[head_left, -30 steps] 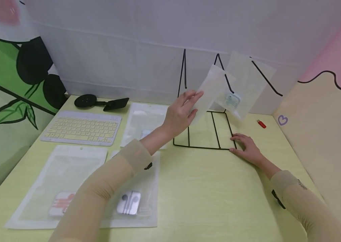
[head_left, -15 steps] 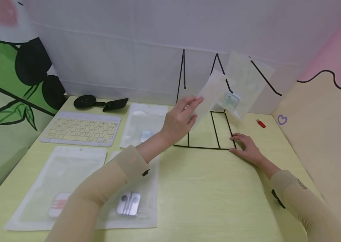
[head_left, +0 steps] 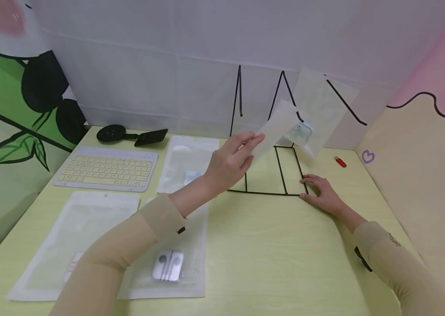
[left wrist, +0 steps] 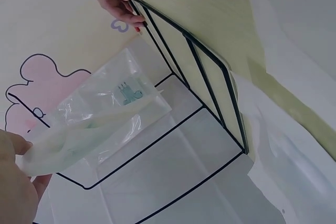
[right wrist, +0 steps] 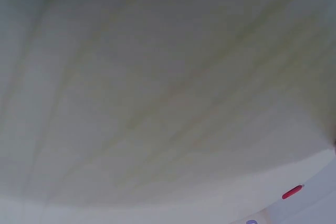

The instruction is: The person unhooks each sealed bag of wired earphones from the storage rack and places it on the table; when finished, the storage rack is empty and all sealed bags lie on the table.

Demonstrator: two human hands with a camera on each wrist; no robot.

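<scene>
My left hand [head_left: 228, 162] is raised, pinching a translucent zip bag [head_left: 274, 127] between fingers and thumb. In the left wrist view the pinched bag [left wrist: 86, 140] shows faint green inside, and its pinched edge is close to a hook tip of the black wire rack [head_left: 281, 171]. Another clear bag [head_left: 325, 105] with a blue-green item in it hangs from the rack's right hook. Low on the table, my right hand [head_left: 323, 195] holds the rack's front right base corner with thumb and fingers. The right wrist view is mostly blurred tabletop.
Flat on the left lie several bags, one with boxed earphones [head_left: 168, 266]. Behind them are a white keyboard [head_left: 105, 169] and a folded black stand [head_left: 127, 134]. A red USB stick [head_left: 340, 162] lies right of the rack. Printed cloth walls stand behind and beside the table.
My left hand has moved slightly down and left, drawing the bag lower along the middle hook. The right hand and the rack have stayed in place.
</scene>
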